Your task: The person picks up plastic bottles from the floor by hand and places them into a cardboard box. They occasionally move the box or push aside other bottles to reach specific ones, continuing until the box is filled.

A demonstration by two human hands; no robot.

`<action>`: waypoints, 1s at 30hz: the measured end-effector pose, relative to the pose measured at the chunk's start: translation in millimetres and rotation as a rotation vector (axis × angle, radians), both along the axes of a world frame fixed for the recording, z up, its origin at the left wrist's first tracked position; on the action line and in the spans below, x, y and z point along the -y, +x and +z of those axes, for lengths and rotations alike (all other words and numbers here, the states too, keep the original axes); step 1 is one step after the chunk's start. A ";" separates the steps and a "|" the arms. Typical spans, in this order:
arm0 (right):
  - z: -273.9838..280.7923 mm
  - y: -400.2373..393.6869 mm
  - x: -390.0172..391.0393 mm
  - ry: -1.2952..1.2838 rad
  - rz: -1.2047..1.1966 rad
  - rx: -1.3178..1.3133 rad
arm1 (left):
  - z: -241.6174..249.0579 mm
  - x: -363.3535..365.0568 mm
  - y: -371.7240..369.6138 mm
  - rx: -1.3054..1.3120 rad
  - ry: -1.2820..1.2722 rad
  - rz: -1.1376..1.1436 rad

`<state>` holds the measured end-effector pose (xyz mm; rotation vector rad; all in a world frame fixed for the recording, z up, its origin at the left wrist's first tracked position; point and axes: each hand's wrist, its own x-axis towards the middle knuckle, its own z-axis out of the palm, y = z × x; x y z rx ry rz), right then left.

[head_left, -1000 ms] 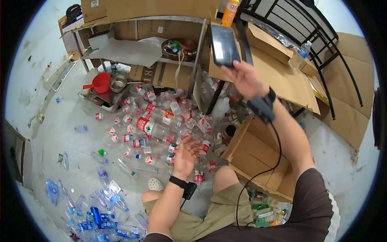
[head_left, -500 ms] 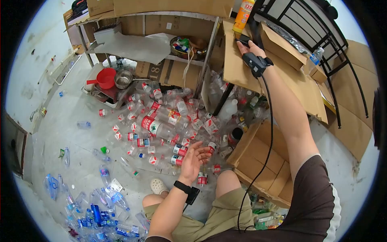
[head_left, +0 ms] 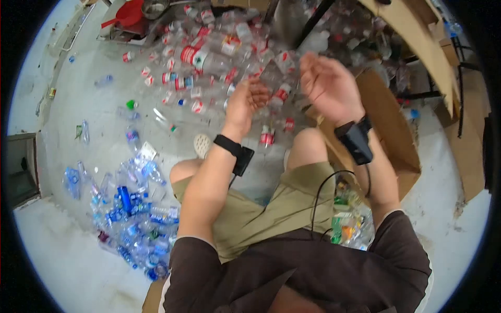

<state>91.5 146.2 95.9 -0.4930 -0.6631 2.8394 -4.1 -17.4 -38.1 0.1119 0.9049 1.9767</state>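
Over the near edge of a heap of clear plastic bottles with red labels, my left hand (head_left: 248,101) hovers with its fingers loosely bent and nothing in them. My right hand (head_left: 330,86), slightly blurred, is raised to its right, palm partly showing, open and holding nothing. A large red-labelled bottle (head_left: 201,58) lies in the heap left of my hands. Below my left hand, a smaller red-labelled bottle (head_left: 267,135) rests on the floor. Each wrist carries a black strapped device, and a cable runs from the right one.
An open cardboard box (head_left: 389,125) stands by my right forearm. Blue-labelled bottles (head_left: 138,214) are piled at lower left, and green ones (head_left: 342,214) lie beside my right thigh. A red pan (head_left: 128,14) sits at the upper left. A table edge (head_left: 436,47) juts in at upper right.
My right hand has left the black object on the table and come down toward my left hand. The view has tilted downward, so the shelf and most of the tabletop are out of sight.
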 end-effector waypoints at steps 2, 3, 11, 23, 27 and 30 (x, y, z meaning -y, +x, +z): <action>-70.7 20.5 16.2 -0.237 -0.016 0.144 | -15.0 11.2 -11.7 -0.079 -0.141 0.065; -104.9 27.6 22.3 -0.305 -0.013 0.208 | -21.4 20.0 -12.6 -0.080 -0.166 0.058; -220.1 21.3 33.3 -0.352 -0.155 0.628 | -151.2 69.9 1.1 -0.800 -1.151 -0.698; -186.5 20.0 24.5 -0.409 0.012 0.702 | -365.6 28.9 -7.1 -0.893 -1.498 -0.424; -182.5 42.8 21.0 -0.311 0.044 0.671 | -361.9 40.8 3.2 -0.940 -1.457 -0.445; -178.9 57.4 20.2 -0.202 0.056 0.586 | -300.1 35.4 10.0 -1.037 -1.393 -0.439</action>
